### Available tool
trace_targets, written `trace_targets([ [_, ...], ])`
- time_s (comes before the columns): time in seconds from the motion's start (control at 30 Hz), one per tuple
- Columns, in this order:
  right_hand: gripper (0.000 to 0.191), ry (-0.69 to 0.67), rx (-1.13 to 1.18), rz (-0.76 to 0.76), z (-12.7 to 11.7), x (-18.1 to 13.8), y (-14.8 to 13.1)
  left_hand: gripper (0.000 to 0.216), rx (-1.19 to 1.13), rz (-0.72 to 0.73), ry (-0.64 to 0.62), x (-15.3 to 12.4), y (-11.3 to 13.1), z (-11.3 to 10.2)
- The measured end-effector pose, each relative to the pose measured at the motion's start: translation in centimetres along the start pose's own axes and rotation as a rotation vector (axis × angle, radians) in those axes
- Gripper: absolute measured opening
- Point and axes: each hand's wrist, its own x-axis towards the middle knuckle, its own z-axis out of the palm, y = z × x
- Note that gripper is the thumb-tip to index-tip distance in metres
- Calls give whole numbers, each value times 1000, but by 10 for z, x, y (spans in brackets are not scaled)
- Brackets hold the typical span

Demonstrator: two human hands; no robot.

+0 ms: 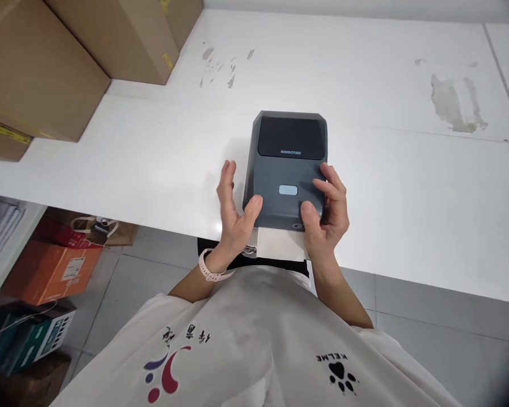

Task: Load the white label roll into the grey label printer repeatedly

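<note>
Though near edge (407,276), printer (275,175) apart from boxes (38,68)

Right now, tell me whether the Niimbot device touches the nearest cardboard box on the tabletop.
Apart: the head view plainly shows white tabletop between the Niimbot device and the nearest cardboard box.

Cardboard boxes (68,56) crowd the upper left of the frame. At lower left, an orange box (51,270) shows above a teal box (31,342). Worn patches (449,104) mark the upper right.
</note>
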Motion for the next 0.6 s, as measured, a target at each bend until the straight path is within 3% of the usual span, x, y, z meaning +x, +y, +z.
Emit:
trace_targets([
  [0.07,40,-20,-2,46,-1,-1,-2,43,41,24,134,-17,0,-12],
  [0.1,39,-27,-1,68,-1,-1,-3,33,46,4,153,-27,2,-18],
  [0.13,39,-30,-2,89,-1,-1,-5,33,37,-62,85,-35,4,-23],
  [0.3,36,-7,-22,94,1,-1,-10,56,-222,-596,-712,-46,25,-30],
  [0.37,32,-15,-54,63,0,0,-10,53,-354,-720,-879,-39,34,-31],
  [0.43,29,-45,-128,13,-4,1,-9,51,-398,-701,-898,-32,42,-35],
  [0.5,30,-96,-231,-47,-11,2,-10,52,-373,-593,-850,-27,46,-43],
  [0.57,29,-152,-364,-109,-19,5,-15,53,-337,-469,-712,-24,45,-51],
  [0.6,28,-184,-436,-134,-22,6,-18,52,-312,-412,-576,-23,43,-53],
])
